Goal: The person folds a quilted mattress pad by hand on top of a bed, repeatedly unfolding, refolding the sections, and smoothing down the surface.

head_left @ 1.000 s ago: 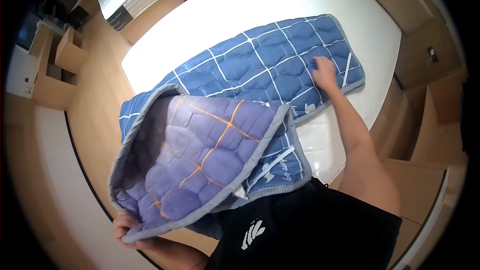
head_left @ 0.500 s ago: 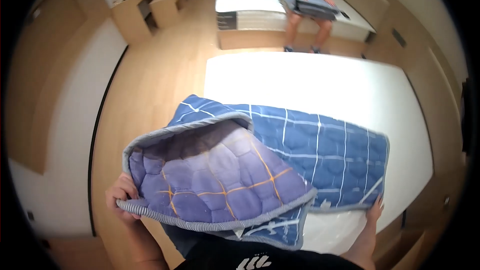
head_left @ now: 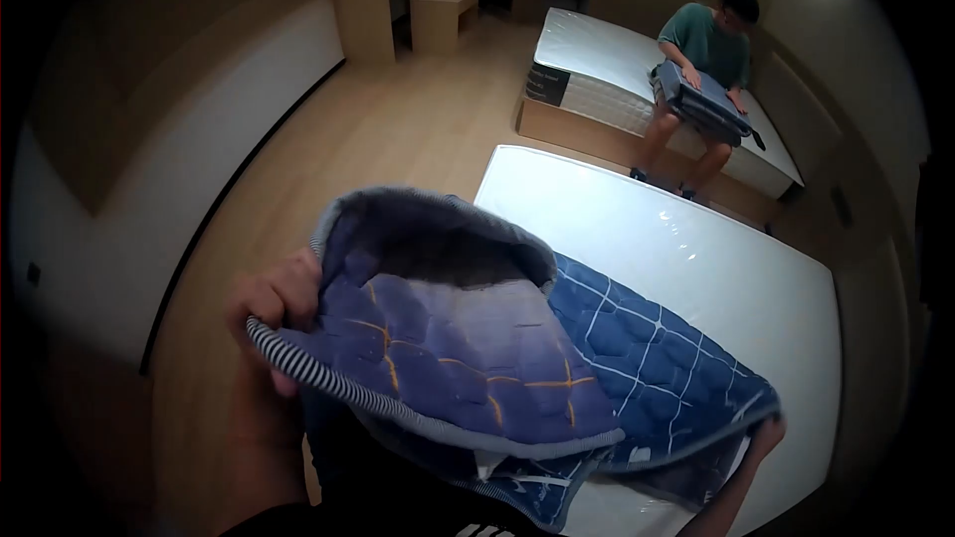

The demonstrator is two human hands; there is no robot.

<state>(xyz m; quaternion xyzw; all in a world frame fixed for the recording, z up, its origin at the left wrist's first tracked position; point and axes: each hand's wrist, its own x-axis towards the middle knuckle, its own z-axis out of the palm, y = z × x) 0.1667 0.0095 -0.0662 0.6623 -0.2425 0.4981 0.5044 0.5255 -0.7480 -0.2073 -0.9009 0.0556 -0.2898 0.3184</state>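
Note:
A quilted pad, blue with white grid lines on one face and purple with orange lines on the other, is partly folded over in front of me. My left hand grips its striped edge at the left, raised off the near mattress. At the lower right, my right hand is closed on the edge of the blue part, its fingers partly hidden. The pad's right part hangs over the white, plastic-covered mattress.
Across a gap, a person sits on a second mattress with a folded grey-blue bundle on the lap. Wooden desk and box-like stool stand at the back, beyond the wooden floor.
My view has tilted up and turned, bringing the other person into full view. My right hand has gone from resting over the blue part to gripping its edge, which is now lifted.

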